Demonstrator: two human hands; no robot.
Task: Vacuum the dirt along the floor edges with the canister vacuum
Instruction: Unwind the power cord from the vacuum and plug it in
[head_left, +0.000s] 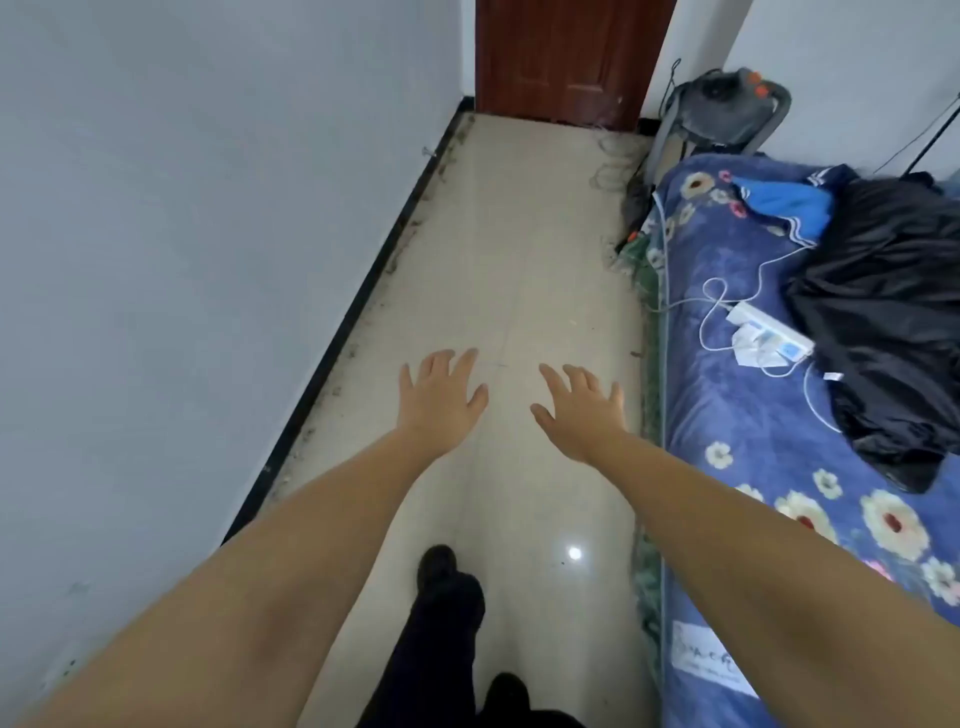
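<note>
My left hand (439, 397) and my right hand (582, 410) are stretched out in front of me over the pale tiled floor (514, 249), palms down, fingers spread, holding nothing. A grey canister vacuum (727, 106) with orange buttons stands far ahead at the right, in the corner beside the bed's far end. Dark dirt (400, 249) lies along the black skirting board (358, 322) at the foot of the left wall. More dirt and tangled debris (618, 166) lies on the floor near the vacuum and along the bed's edge.
A bed with a blue flowered cover (769, 467) fills the right side, with a black garment (883, 312), a white power strip (769, 338) and cables on it. A brown door (566, 57) closes the far end. My dark-trousered legs (447, 623) stand below.
</note>
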